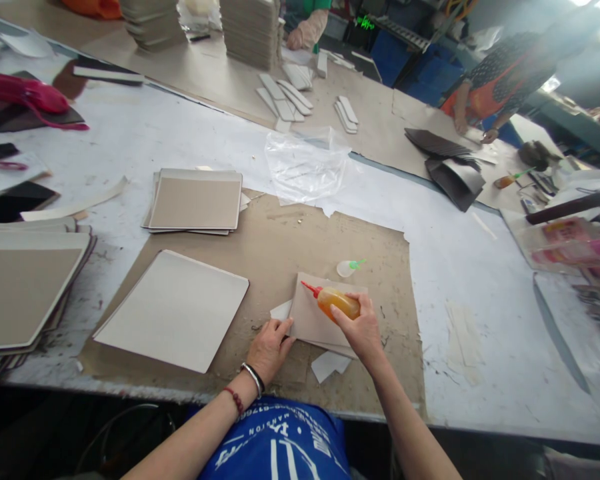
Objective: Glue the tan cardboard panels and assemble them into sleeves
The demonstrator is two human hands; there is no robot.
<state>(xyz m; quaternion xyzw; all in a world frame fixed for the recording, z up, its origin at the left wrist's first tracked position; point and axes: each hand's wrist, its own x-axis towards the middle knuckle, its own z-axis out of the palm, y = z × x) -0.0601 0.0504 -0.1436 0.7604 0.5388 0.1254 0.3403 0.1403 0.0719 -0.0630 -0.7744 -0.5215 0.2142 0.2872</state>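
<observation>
My right hand [363, 327] is closed around a squeeze bottle of amber glue [339, 303]. The bottle lies tilted, its red nozzle pointing left above a small stack of beige board pieces [307, 313]. At the left edge of that stack rests my left hand [269, 350], fingertips touching the edge, thumb and index finger apart. Just beyond the stack is a small whitish bottle with a green tip [347, 268]. White paper scraps [330, 365] stick out beneath the pieces. Left of my left hand lies a large pale panel [180, 313] with dark edges.
Brown cardboard [375, 233] covers my work area. Stacked panels stand behind [195, 200] and far left [25, 287]. A clear plastic bag [307, 163] lies beyond. Across the table are tall board stacks [250, 33], dark sheets [453, 173] and two co-workers' hands and arms.
</observation>
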